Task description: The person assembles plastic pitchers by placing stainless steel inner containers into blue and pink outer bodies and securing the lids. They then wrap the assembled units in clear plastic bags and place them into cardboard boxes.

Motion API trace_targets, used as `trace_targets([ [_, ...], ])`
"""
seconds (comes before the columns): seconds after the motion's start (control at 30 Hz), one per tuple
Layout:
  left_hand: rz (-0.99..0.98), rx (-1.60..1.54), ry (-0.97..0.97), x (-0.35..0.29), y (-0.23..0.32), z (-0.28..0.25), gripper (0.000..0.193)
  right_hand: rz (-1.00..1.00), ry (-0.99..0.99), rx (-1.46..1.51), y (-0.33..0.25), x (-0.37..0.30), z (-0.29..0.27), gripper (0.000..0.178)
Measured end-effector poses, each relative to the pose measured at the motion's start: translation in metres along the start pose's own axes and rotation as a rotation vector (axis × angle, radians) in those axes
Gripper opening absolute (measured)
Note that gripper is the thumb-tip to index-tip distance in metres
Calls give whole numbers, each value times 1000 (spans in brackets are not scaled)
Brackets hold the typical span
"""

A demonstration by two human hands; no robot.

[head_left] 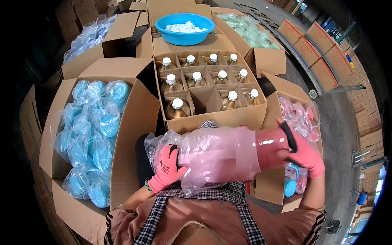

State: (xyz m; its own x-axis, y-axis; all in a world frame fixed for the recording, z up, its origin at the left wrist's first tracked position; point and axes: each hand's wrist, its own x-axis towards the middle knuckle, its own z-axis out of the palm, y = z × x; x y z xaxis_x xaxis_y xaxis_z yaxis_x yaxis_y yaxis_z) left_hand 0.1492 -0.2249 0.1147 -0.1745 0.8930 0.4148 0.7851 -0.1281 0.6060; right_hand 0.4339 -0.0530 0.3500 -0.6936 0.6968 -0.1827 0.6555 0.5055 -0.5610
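A large translucent pink plastic cylinder (271, 145) lies sideways across my lap, its left part inside a clear plastic bag (200, 157). My left hand (166, 165), in a pink glove with black fingertips, grips the bagged left end, its fingers bent over the film. At the bare right end, my right hand (302, 149) in a matching glove holds the cylinder, its fingers and thumb around the end and slightly blurred. Just beyond stands a divided carton (216, 118) of clear bottles (177, 108) with white caps. One front compartment has no bottle in it.
At left, an open carton (132, 143) holds bagged blue lidded items (110, 124). A right carton (265, 181) holds bagged pink ones (294, 112). A blue basin (183, 37) of white caps sits behind the bottles. Farther back are cartons of purple (90, 36) and green items (249, 28).
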Motion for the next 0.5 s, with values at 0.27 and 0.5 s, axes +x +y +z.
trace_targets([
  [0.27,27,-10,10,-10,-5,-1,69,-271,-2,-379,-84,2,37,59],
  [0.5,69,-104,38,1,-36,-14,35,-556,-239,-451,-58,87,102,48],
])
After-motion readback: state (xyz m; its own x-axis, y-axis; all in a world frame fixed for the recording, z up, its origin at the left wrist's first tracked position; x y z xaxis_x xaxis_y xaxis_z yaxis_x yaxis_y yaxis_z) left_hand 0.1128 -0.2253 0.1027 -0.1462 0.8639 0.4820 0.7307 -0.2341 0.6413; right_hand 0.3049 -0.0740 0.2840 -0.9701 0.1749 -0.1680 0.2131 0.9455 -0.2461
